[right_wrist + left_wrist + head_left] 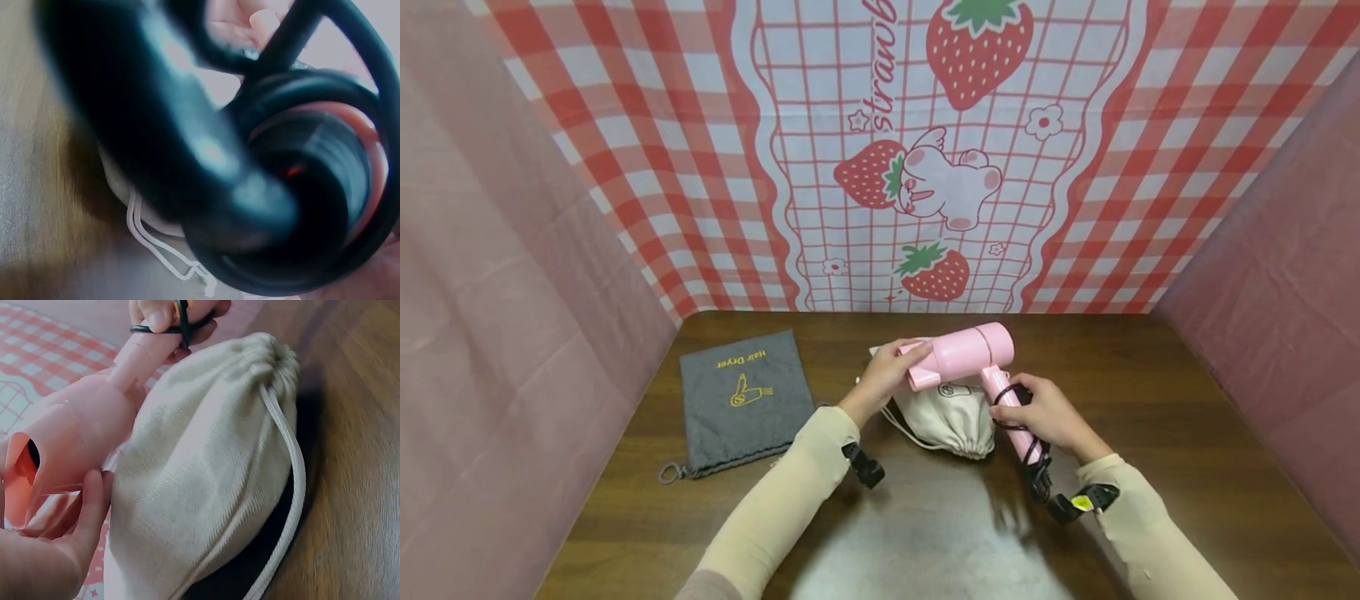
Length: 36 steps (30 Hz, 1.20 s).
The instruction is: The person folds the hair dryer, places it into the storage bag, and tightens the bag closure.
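Right hand [1051, 414] grips the handle [997, 383] of the pink hair dryer [962, 355], left hand [883, 373] curled round its nozzle [924, 381], above the cream bag [936, 421]; loosely looped cord [1037, 479] at five o'clock could, I judge, snag the drawstring [300, 478].

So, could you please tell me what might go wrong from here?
The black cord is looped round the handle, so a coil might slip loose or snag on the right hand. The left hand holds the pink hair dryer at its nozzle end; a slip there could drop it onto the cream bag. The bag's loose drawstring might also catch on the cord.
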Tool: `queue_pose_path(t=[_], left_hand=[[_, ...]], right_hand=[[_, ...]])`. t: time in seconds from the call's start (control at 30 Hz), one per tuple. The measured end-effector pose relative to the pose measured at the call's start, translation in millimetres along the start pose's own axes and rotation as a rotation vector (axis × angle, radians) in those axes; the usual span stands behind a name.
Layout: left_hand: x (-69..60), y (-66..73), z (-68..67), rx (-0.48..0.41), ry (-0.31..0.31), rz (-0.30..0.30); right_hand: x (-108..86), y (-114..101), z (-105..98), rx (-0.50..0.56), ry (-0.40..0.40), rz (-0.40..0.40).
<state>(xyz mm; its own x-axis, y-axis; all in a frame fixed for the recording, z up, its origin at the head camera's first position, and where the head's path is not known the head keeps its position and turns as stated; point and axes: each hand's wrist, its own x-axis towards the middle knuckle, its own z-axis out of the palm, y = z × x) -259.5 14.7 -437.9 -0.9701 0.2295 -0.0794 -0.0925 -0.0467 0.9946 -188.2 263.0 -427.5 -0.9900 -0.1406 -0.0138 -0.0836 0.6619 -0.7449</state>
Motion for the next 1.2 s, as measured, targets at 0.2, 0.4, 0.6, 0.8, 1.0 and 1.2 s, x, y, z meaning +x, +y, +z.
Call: queue_pose_path(t=[0.2,0.4,0.6,0.8,1.0,1.2], left_hand=[[-1.0,0.1,-0.7,-0.178,-0.061,-0.069],[-3.7,-0.1,-0.9,-0.214,-0.064,-0.079],[-5.7,1.5,-1.0,-0.216,0.003,-0.108],[-6.2,1.5,-3.1,-0.236,0.058,-0.120],[-7.6,1.8,-4.3,-0.266,0.066,-0.130],[-8.8,1.1,-4.2,-0.295,0.075,-0.107]], right_hand=[[-0.1,-2.7,0.8,0.006,-0.005,-0.017],[1.2,-1.4,2.7,0.029,-0.049,0.009],[2.1,-0.7,3.5,0.096,-0.040,0.065],[0.9,-0.7,0.4,0.290,-0.055,0.191],[-0.8,0.4,-2.3,0.513,-0.183,0.292],[-3.4,3.1,-4.1,0.627,-0.278,0.312]])
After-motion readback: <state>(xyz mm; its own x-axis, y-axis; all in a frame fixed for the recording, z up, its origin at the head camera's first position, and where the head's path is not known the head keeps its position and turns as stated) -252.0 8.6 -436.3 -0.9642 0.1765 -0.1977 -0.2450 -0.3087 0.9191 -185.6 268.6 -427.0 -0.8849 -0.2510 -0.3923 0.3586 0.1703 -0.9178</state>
